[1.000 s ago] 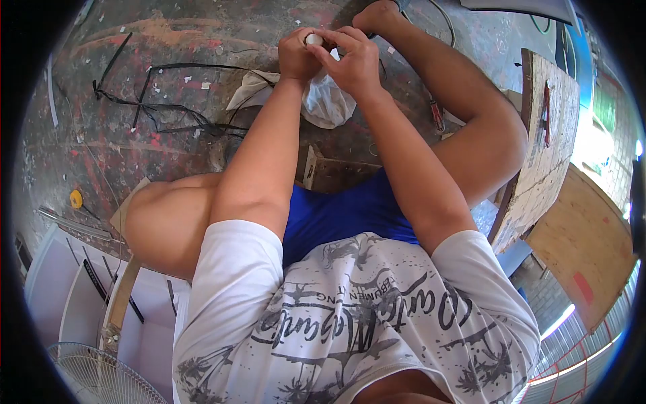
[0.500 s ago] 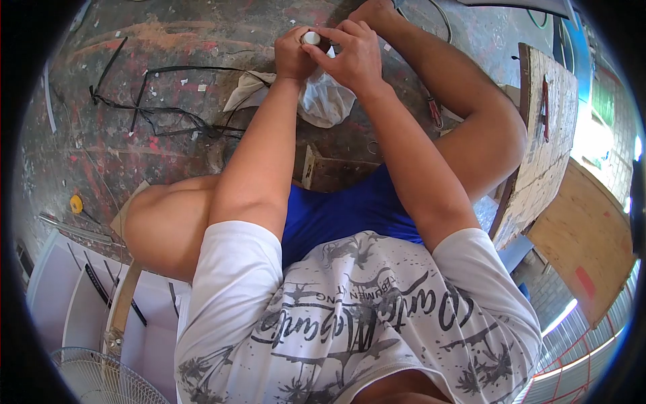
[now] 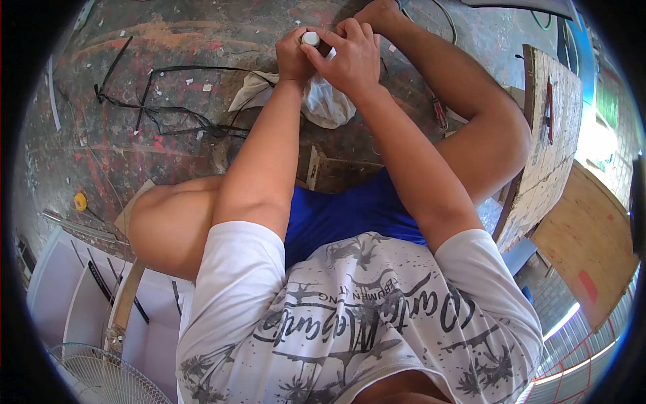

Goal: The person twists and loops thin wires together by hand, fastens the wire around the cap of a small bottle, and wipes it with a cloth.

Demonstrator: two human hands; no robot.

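A small container with a round white cap (image 3: 311, 39) stands between my hands, its cap facing me and its body mostly hidden by fingers. My left hand (image 3: 295, 59) is closed round it from the left. The thumb and index finger of my right hand (image 3: 352, 59) bend against the right side of the cap, closed on it. Just below the hands a crumpled white plastic bag (image 3: 328, 103) lies on the floor, beside a pale cloth-like piece (image 3: 252, 91).
Black strapping (image 3: 178, 118) lies tangled on the stained floor (image 3: 87, 128). A yellow tape measure (image 3: 80, 202) is at left, above a white cabinet (image 3: 161, 343) and a fan (image 3: 108, 374). Red-handled pliers (image 3: 439, 113) lie by my right leg. A worn wooden board (image 3: 538, 148) stands at right.
Both hands keep their hold on the capped container, with the right fingers shifted very slightly. The whole view has moved a little; nothing else visibly differs.
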